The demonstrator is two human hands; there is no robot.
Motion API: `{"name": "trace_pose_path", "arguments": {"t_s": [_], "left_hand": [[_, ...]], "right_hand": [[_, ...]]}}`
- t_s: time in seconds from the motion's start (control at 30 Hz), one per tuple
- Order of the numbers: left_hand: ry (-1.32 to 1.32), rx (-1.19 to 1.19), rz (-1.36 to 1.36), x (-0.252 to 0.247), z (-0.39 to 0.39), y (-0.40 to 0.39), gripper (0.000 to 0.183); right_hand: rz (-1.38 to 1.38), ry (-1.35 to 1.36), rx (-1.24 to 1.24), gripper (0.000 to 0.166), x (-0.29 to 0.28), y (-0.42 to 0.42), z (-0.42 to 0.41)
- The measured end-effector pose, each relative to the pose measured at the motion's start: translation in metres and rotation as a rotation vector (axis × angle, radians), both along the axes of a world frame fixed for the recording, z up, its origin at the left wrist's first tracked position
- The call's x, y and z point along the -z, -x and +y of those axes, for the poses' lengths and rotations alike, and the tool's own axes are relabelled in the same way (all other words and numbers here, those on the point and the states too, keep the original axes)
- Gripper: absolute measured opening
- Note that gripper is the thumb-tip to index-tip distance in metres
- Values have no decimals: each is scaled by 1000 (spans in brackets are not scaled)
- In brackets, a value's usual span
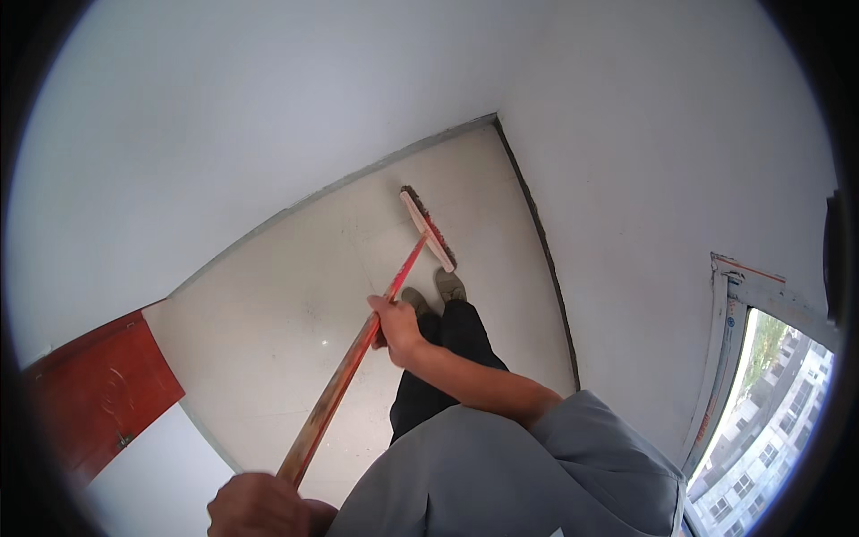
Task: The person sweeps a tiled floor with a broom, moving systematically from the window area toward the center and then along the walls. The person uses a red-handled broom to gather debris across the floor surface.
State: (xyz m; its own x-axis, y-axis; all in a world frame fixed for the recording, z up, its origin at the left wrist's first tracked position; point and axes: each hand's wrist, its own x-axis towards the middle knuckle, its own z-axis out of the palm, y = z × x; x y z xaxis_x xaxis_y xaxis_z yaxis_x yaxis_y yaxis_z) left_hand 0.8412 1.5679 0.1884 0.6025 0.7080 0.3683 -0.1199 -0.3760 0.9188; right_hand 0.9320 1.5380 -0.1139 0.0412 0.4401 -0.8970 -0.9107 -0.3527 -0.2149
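A push broom has a long red handle [342,379], worn to bare wood in places, and a pale pink head [427,229] with dark and red bristles. My left hand [260,505] grips the handle's upper end at the bottom left of the view. Farther down the shaft, my right hand [396,329] is closed around it, its thumb lying along the handle. The broom head rests on the pale tiled floor [302,288], just beyond the toes of my shoes [450,285].
White walls meet at a corner [496,117] past the broom, with a rough grey strip along their foot. A red door [100,396] stands at the left. At the right is a window [765,429] with buildings outside. Small specks dot the floor.
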Motion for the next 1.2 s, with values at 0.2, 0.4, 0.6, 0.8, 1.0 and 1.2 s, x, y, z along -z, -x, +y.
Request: {"name": "trace_pose_path", "arguments": {"t_s": [0.2, 0.4, 0.6, 0.8, 1.0, 1.2], "left_hand": [[-171, -98, 231, 68, -1, -14, 24], [99, -120, -198, -7, 1, -14, 46], [-400, -291, 272, 64, 10, -16, 35], [172, -175, -146, 9, 13, -5, 42], [97, -297, -88, 62, 11, -9, 42], [167, -139, -95, 30, 22, -12, 43]], "right_hand": [[72, 163, 121, 33, 45, -13, 2], [108, -84, -31, 34, -22, -1, 0], [88, 20, 103, 37, 11, 10, 3], [110, -82, -47, 37, -10, 1, 3], [81, -145, 7, 44, -9, 20, -11], [179, -52, 38, 48, 17, 5, -9]]}}
